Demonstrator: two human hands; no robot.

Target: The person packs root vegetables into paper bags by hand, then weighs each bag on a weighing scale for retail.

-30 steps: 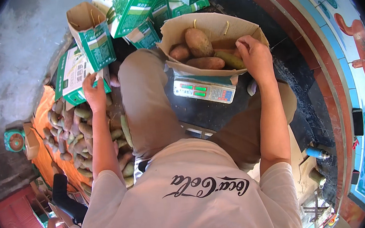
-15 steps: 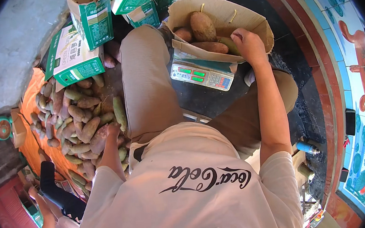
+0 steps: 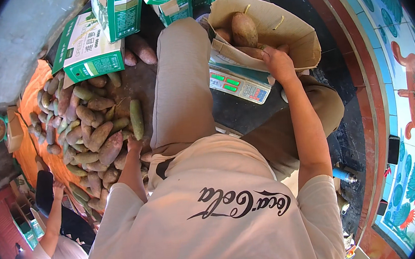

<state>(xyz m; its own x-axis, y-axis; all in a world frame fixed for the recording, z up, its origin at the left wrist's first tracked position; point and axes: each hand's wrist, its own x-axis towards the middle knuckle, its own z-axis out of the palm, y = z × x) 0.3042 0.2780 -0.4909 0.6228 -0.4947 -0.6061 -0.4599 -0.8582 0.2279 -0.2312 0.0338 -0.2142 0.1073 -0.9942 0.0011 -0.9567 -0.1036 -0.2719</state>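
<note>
Beside my left thigh, my left hand (image 3: 133,144) reaches into a heap of reddish-brown and green tubers (image 3: 100,135). Its fingers blend with the tubers around them, so their grip is hard to make out. A green tuber (image 3: 136,119) lies just beyond it. My right hand (image 3: 279,64) is at the near edge of an open cardboard carton (image 3: 304,43), fingers bent inward over it. What they hold, if anything, is hidden. Inside sit several tubers, one large brown one (image 3: 244,29) upright. Under the carton is a digital scale (image 3: 240,84) with lit green displays.
Green and white cartons (image 3: 94,63) stand at the far left, with more cartons (image 3: 174,6) behind. An orange sheet (image 3: 30,148) lies beneath the heap. Another person (image 3: 61,253) is at lower left. A tiled, painted wall (image 3: 405,108) curves along the right; a blue bottle (image 3: 344,175) lies near it.
My right hand has lowered toward the carton's near edge; the green tuber beside it no longer shows. My left hand stays at the heap. The view has shifted slightly.
</note>
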